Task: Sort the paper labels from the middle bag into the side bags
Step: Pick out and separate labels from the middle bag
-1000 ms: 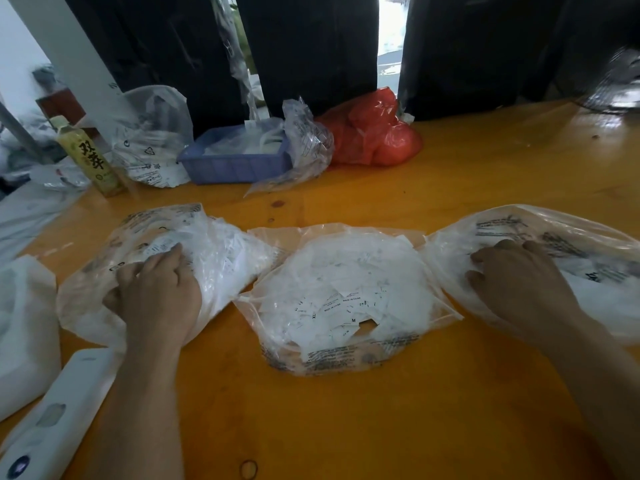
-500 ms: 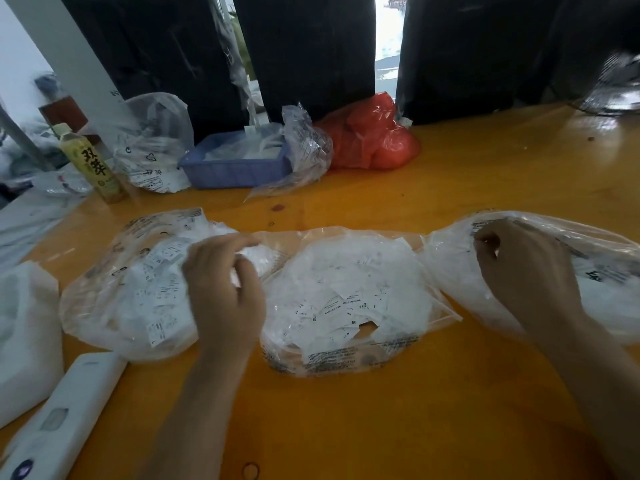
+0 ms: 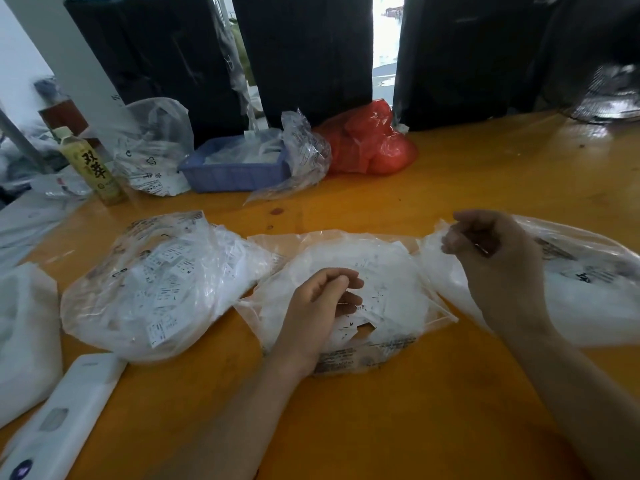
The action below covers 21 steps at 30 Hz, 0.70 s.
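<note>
Three clear bags lie in a row on the orange table (image 3: 450, 393): right bag (image 3: 595, 306), left bag (image 3: 156, 289), and middle bag (image 3: 398, 271), which holds the loose paper labels (image 3: 391, 299). The right hand (image 3: 495, 268) hovers at the right bag's mouth, fingers curled; whether they pinch anything cannot be told. The left hand (image 3: 318, 306) rests over the middle bag, fingers loosely curled on the labels, grip unclear.
</note>
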{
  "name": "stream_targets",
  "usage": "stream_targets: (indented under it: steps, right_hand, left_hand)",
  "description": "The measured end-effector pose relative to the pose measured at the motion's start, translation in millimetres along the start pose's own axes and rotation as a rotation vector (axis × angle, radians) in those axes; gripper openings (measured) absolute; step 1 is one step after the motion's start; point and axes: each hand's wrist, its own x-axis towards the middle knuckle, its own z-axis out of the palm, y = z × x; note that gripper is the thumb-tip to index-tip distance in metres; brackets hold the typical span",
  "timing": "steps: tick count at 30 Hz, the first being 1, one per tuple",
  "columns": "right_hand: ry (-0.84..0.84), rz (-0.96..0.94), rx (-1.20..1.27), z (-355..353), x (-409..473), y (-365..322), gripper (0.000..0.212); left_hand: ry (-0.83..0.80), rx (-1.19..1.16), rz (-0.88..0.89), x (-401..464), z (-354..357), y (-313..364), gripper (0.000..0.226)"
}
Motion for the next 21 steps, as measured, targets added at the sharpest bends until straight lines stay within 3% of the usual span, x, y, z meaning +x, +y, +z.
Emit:
stream_targets:
  steps: [2,5,8,12,21]
  right_hand:
    - [-0.075,0.031,0.145,4.5,-5.7,-2.6,0.019]
    - [-0.284,0.1,0.314,17.1,-20.7,-7.3,0.022]
    - [-0.441,0.107,0.252,36.3,-35.4,-8.0,0.025]
    - [-0.445,0.091,0.203,49.1,-41.0,-3.0,0.022]
    - [-0.409,0.095,0.158,46.5,-40.1,5.4,0.032]
  left_hand:
    - [0.003,-0.031,0.011,-0.7,0.9,0.2,0.023]
    - [-0.041,0.015,0.049,-2.2,0.9,-1.5,0.046]
    - [-0.109,0.094,0.091,-6.4,0.6,-1.5,0.038]
    - [-0.034,0.074,0.108,-6.4,-1.6,-6.6,0.016]
    - [0.024,-0.004,0.088,-7.0,-4.0,-14.1,0.034]
